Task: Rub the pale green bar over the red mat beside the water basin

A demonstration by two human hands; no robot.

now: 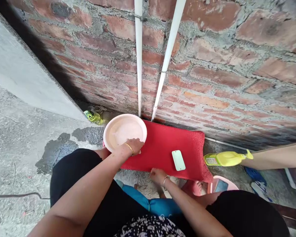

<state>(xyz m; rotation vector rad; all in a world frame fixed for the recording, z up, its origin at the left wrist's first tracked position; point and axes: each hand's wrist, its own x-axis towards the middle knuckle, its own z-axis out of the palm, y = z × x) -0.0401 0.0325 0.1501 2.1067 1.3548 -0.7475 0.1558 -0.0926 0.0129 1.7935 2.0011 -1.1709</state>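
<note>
A pale pink basin [125, 119] stands at the left end of a low table covered in red cloth [162, 141]. It seems to hold clear water. My left hand [135, 145], with a gold bangle at the wrist, grips the basin's near right rim; some fingers are hidden behind the rim. My right hand [158, 176], wearing a thin bracelet, is closed at the front edge of the table, and whatever its fingers hold, if anything, is hidden. Up and to the right of that hand lies a pale green phone-like slab [178, 160] on the cloth.
A yellow bottle [224, 158] is at the table's right, and a yellow-green bottle [95, 117] at the left by the wall. A pink tub [230, 184] with a dark phone-like item and blue slippers [258, 181] are lower right. White pipes [138, 59] run up the brick wall.
</note>
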